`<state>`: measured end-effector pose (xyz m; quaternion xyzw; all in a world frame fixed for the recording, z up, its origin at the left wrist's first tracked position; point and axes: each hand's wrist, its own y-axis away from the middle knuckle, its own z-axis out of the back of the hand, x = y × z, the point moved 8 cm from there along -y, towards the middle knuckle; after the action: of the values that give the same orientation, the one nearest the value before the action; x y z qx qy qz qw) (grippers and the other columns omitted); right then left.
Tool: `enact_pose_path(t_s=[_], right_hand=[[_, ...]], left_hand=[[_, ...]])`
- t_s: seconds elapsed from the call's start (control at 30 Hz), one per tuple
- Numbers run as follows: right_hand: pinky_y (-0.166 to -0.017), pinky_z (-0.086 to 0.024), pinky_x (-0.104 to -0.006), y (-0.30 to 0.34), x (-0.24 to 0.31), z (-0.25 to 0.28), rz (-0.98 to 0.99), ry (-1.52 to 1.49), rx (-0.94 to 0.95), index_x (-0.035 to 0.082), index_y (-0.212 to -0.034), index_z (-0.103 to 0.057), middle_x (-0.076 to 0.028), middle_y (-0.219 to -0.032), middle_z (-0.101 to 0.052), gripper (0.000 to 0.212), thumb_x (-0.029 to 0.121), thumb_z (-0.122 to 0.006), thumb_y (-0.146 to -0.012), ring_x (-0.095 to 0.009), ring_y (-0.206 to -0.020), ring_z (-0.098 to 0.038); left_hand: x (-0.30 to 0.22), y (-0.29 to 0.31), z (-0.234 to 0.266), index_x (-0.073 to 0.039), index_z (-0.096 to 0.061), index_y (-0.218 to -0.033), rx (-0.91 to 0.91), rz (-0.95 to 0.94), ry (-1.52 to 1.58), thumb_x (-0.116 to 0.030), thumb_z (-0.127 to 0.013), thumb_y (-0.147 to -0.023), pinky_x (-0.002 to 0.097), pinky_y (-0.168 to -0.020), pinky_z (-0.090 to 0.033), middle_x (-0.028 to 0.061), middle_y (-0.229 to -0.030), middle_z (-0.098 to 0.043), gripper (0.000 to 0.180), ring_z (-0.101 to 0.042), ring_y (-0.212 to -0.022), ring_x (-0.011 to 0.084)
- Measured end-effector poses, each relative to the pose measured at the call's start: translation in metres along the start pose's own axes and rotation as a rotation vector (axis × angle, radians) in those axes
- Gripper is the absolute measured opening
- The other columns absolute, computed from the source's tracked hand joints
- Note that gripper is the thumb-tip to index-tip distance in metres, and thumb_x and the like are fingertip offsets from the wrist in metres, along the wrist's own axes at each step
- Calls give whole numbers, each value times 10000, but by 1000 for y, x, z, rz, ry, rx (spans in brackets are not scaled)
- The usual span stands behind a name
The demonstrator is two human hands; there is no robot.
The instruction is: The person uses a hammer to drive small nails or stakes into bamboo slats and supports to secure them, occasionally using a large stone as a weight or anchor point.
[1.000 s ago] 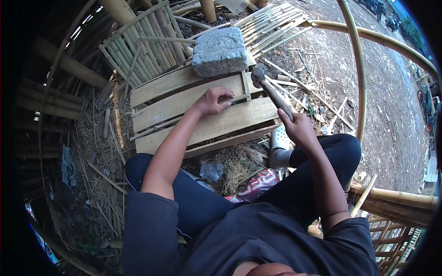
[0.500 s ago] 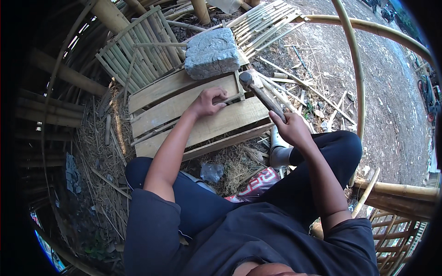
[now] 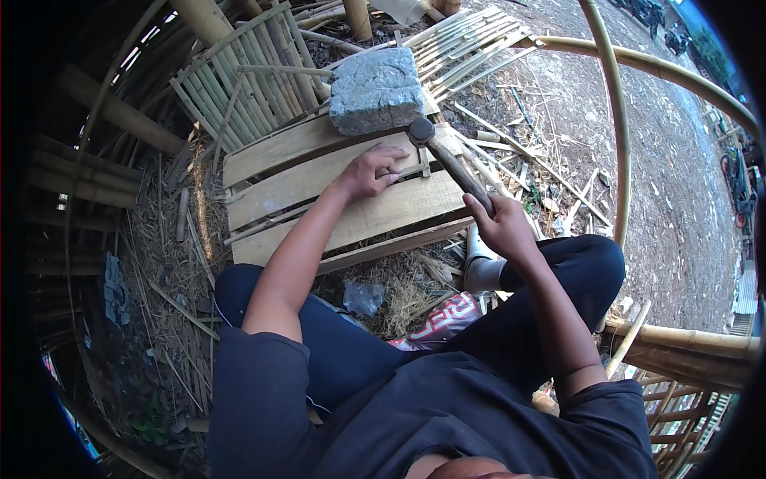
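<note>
1. We note, nearest the camera, the person seated low on the ground in dark trousers and a dark shirt, both forearms reaching forward.
2. We find the right hand (image 3: 504, 226) closed around the lower end of a hammer (image 3: 447, 160) handle; the hammer slants up and to the left, its dark head just beside the near right corner of a grey stone block (image 3: 375, 89).
3. We find the left hand (image 3: 372, 170) resting palm down on a bamboo slat panel (image 3: 319, 188), its fingers bent and pressed together near a thin crosspiece; whether they pinch a nail we cannot tell.
4. The panel lies flat before the knees, made of broad pale slats side by side.
5. The stone block sits on the panel's far edge.
6. Beyond it lie further racks of thin bamboo strips (image 3: 239, 88).
7. A long curved bamboo pole (image 3: 618, 136) arcs over bare earth at the right.
</note>
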<state>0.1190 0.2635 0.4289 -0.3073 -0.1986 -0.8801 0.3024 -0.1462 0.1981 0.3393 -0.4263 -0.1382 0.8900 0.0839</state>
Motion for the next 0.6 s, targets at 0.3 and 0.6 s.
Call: enact_pose_path(t_s=[0.3,0.6], right_hand=[[-665,-504,-538,-5,-22,-19,-105,151,62,-69,-759,-661,-274,-648,-628,627,516,-626,-983,-438,-681,-683],[-609,-490,-501,0,-1,-10,16,19,-45,-66,-756,-661,-243,-580,-596,577,464,-654,-984,-401,-564,-638]], left_hand=[[4,3,-6,-36,-732,-930,40,64,-20,-28,-766,-805,516,-1263,-245,103,-1400,-655,130,-543,-1376,307],[5,3,0,-57,-742,-947,31,95,-65,-74,-763,-830,531,-1269,-226,60,-1405,-657,120,-555,-1368,258]])
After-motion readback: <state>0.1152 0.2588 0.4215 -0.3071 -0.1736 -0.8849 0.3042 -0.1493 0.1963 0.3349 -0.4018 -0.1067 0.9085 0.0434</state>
